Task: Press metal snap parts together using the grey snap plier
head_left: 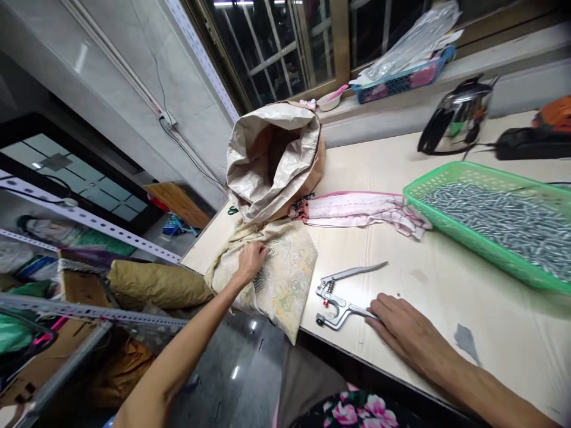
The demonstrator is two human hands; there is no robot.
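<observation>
My left hand [253,261] lies on a patterned cream cloth [292,279] at the table's left end, its fingers curled together. Small dark metal pieces [259,280] show on the cloth under and beside that hand; whether any are between the fingers is hidden. Silver snap pliers [341,314] lie on the tabletop with their upper handle spread away. The end of their lower handle disappears under the fingers of my right hand [397,324], which are closed over it.
Behind the cloth stands a big open paper sack [307,172]. A pink-and-white cloth [357,211] stretches towards a green plastic basket [464,244] full of small metal parts. An electric kettle [464,113] stands at the back. Shelving with bundles [156,282] is at the left.
</observation>
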